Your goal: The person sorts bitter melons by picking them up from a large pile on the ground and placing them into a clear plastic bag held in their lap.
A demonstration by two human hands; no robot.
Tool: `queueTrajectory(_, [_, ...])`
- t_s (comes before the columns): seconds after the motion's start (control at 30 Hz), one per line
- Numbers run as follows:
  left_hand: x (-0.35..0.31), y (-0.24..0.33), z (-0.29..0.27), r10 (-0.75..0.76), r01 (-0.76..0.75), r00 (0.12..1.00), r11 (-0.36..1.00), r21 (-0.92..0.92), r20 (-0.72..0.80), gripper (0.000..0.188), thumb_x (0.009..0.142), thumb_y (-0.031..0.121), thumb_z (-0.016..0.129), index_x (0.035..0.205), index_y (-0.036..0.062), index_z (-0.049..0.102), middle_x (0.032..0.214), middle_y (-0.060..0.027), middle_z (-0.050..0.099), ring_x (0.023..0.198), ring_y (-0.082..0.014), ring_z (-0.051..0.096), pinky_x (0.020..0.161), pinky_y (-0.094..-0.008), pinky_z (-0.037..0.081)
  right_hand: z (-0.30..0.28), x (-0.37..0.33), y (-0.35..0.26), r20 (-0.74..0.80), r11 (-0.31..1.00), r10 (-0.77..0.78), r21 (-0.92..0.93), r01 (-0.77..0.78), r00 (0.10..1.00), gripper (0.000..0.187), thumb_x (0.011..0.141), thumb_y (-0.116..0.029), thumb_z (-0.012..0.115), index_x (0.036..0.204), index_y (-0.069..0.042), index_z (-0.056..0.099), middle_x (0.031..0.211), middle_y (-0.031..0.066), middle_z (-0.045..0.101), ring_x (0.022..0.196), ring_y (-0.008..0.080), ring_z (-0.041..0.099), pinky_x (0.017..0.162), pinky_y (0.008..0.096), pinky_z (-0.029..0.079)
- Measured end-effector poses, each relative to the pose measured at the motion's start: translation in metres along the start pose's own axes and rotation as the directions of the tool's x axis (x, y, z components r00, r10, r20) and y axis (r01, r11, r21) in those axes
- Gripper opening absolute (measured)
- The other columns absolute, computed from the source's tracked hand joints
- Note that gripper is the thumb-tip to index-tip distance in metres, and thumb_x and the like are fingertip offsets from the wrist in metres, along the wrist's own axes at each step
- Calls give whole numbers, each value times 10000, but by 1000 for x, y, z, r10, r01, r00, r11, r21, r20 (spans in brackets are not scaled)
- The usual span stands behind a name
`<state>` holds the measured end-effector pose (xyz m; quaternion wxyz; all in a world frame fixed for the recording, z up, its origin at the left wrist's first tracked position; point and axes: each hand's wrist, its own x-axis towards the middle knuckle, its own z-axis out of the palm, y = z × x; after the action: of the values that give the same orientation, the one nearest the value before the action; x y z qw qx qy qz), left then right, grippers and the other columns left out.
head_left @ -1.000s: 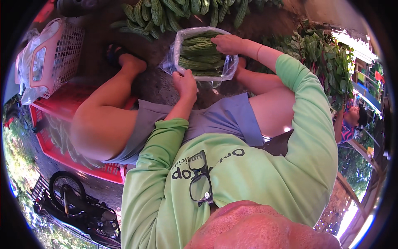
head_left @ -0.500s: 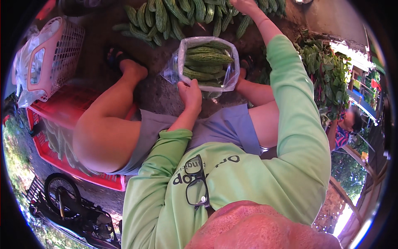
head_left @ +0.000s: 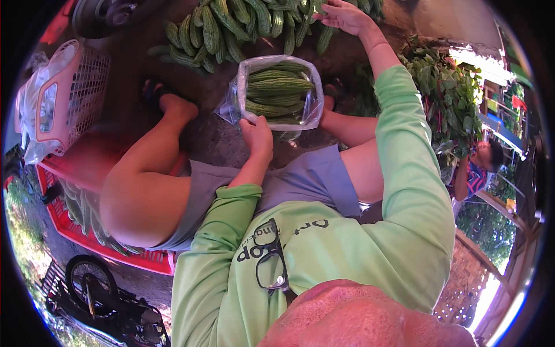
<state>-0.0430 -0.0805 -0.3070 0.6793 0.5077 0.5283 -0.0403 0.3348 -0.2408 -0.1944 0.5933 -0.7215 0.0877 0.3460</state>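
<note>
On the ground between my feet stands a clear plastic bag point(head_left: 317, 95) with its mouth spread wide. Long green bitter gourds point(head_left: 278, 87) lie side by side inside it. My left hand point(head_left: 257, 139) is closed on the near rim of the bag, at its left corner. At the top of the view my right hand point(head_left: 347, 17) reaches out, fingers stretched and apart, beside a large pile of bitter gourds point(head_left: 231, 26). Its fingertips are close to one gourd; whether they touch it I cannot tell.
A pink basket point(head_left: 69, 98) with plastic bags stands at the left, by a red crate point(head_left: 115, 248) of long green vegetables. Leafy greens point(head_left: 445, 98) are heaped at the right, with another person point(head_left: 480, 168) beyond. A motorbike point(head_left: 98, 295) is at lower left.
The whole view has shifted slightly. My right hand has drawn a little back from the pile, and its fingers now show stretched out. My left hand stays on the bag's rim.
</note>
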Motion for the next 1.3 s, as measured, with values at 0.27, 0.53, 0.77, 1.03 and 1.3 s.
queueTrajectory(0.27, [-5, 1, -2, 55, -53, 998, 993, 107, -13, 255, 919, 158, 636, 1093, 3, 534, 1034, -155, 640, 923, -244, 610, 860, -402, 487, 71, -98, -52, 325, 984, -139, -63, 168, 935, 637, 988, -156, 731, 1504, -51, 372, 1117, 101, 681, 971, 222, 750, 749, 340, 642])
queueTrajectory(0.53, [-4, 1, -8, 78, -76, 997, 990, 119, -11, 253, 905, 173, 601, 1081, 9, 523, 1027, -191, 646, 948, -308, 638, 876, -440, 491, 175, -142, -67, 541, 918, -337, 7, 396, 771, 700, 914, -239, 819, 1469, -16, 457, 1202, 70, 632, 1036, 238, 743, 694, 269, 645])
queueTrajectory(0.77, [6, -11, -11, 125, -121, 992, 982, 146, -21, 266, 912, 170, 659, 1085, 9, 537, 1054, -166, 664, 955, -280, 646, 867, -429, 497, 230, -167, -76, 667, 907, -380, 133, 399, 641, 659, 803, -190, 908, 1313, -22, 526, 1042, 90, 683, 845, 215, 760, 636, 294, 651])
queueTrajectory(1.03, [-1, -3, -11, 64, -61, 998, 989, 135, -18, 259, 906, 174, 634, 1087, 14, 542, 1025, -175, 661, 940, -313, 644, 862, -436, 491, 263, -181, -66, 694, 926, -377, 258, 277, 614, 682, 743, -232, 949, 1249, -22, 542, 892, 84, 704, 723, 191, 727, 583, 322, 597])
queueTrajectory(1.3, [3, -5, -10, 60, -57, 998, 995, 84, -31, 257, 910, 169, 619, 1093, 4, 545, 1027, -202, 653, 944, -348, 646, 862, -444, 488, 258, -169, -49, 762, 915, -401, 358, 184, 509, 562, 904, -181, 824, 1344, 8, 529, 1091, 100, 706, 843, 215, 765, 635, 315, 662])
